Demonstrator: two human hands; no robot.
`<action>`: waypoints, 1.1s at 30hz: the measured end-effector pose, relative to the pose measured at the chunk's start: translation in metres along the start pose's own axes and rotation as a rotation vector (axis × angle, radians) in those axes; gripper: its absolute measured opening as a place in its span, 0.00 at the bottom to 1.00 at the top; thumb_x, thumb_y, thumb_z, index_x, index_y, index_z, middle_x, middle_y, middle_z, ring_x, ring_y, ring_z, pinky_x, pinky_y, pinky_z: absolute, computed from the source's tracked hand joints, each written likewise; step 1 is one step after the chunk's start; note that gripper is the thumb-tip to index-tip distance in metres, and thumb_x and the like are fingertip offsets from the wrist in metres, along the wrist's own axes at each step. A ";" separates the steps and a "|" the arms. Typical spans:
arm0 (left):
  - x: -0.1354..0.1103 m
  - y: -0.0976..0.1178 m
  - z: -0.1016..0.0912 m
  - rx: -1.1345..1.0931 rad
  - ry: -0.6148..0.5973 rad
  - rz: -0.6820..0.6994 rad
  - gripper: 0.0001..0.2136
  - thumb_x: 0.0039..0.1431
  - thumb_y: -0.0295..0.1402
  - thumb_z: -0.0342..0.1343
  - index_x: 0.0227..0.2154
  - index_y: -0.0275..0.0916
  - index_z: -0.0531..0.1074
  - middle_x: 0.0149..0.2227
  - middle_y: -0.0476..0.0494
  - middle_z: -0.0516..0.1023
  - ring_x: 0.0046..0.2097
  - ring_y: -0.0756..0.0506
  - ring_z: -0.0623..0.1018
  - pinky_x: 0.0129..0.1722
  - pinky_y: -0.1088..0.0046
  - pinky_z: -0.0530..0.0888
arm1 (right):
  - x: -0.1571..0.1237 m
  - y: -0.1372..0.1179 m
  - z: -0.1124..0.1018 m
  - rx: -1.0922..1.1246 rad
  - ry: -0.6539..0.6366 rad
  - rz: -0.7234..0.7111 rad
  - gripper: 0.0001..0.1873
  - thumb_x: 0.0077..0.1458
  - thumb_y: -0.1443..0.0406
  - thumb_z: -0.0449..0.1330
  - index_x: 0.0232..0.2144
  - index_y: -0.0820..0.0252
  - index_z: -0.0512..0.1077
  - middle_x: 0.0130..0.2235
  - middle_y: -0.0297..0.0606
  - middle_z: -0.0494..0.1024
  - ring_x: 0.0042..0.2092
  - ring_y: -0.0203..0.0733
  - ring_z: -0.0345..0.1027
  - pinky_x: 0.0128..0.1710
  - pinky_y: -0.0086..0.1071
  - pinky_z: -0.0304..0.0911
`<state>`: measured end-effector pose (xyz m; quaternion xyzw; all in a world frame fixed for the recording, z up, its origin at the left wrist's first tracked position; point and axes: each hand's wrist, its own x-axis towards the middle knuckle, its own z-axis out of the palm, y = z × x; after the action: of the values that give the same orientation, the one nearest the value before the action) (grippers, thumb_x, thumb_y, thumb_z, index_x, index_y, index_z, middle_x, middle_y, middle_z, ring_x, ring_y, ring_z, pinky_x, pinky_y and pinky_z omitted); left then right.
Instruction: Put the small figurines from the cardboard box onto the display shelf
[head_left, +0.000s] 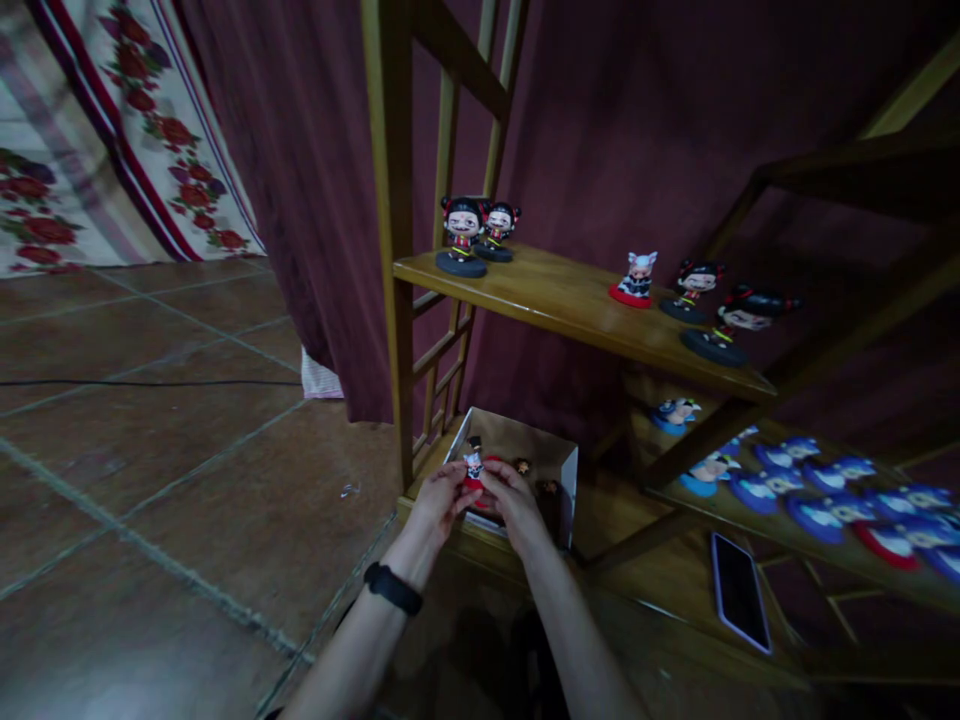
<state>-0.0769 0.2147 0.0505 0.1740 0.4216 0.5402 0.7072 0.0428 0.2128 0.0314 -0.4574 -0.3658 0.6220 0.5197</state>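
Observation:
Both hands meet over an open cardboard box (pixel 566 470) on the lowest wooden shelf. My left hand (pixel 439 500), with a black band on its wrist, and my right hand (pixel 514 500) pinch a small figurine (pixel 474 464) on a red base between their fingers. More small figurines lie inside the box, dark and hard to make out.
A wooden shelf (pixel 570 300) above carries several big-headed figurines, two at the left (pixel 463 235) and three at the right (pixel 694 285). A lower shelf at the right holds several blue-based figures (pixel 795 490). A phone (pixel 739 590) lies flat nearby. Maroon curtain behind; tiled floor at the left.

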 end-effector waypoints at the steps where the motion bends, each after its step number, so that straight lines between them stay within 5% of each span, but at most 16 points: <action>1: -0.001 0.000 0.001 0.012 -0.001 0.000 0.05 0.52 0.22 0.52 0.32 0.33 0.71 0.26 0.43 0.76 0.25 0.52 0.75 0.27 0.76 0.76 | 0.001 0.000 -0.001 -0.016 0.002 0.003 0.18 0.38 0.57 0.64 0.34 0.56 0.72 0.35 0.35 0.77 0.34 0.39 0.70 0.31 0.31 0.64; 11: 0.000 -0.001 0.003 0.171 -0.045 0.082 0.10 0.39 0.22 0.63 0.29 0.31 0.75 0.26 0.42 0.78 0.25 0.52 0.76 0.27 0.78 0.74 | 0.005 -0.006 0.000 -0.039 0.039 -0.057 0.16 0.34 0.61 0.66 0.29 0.61 0.73 0.29 0.35 0.77 0.30 0.37 0.68 0.31 0.30 0.64; 22: 0.002 0.003 0.003 0.132 0.001 0.074 0.08 0.42 0.18 0.61 0.29 0.30 0.75 0.28 0.40 0.79 0.27 0.49 0.77 0.27 0.77 0.76 | 0.000 -0.008 0.001 0.050 0.017 -0.054 0.15 0.38 0.60 0.65 0.32 0.59 0.74 0.35 0.38 0.78 0.37 0.42 0.71 0.37 0.35 0.65; 33: 0.007 0.011 -0.003 0.080 -0.095 -0.036 0.07 0.49 0.21 0.56 0.33 0.30 0.74 0.31 0.38 0.79 0.30 0.48 0.78 0.31 0.75 0.77 | -0.003 -0.019 -0.009 0.145 -0.038 0.009 0.15 0.39 0.61 0.64 0.33 0.59 0.74 0.38 0.40 0.78 0.40 0.42 0.71 0.40 0.36 0.65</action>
<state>-0.0856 0.2249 0.0541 0.2201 0.4118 0.5013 0.7285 0.0576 0.2133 0.0473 -0.4084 -0.3274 0.6579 0.5415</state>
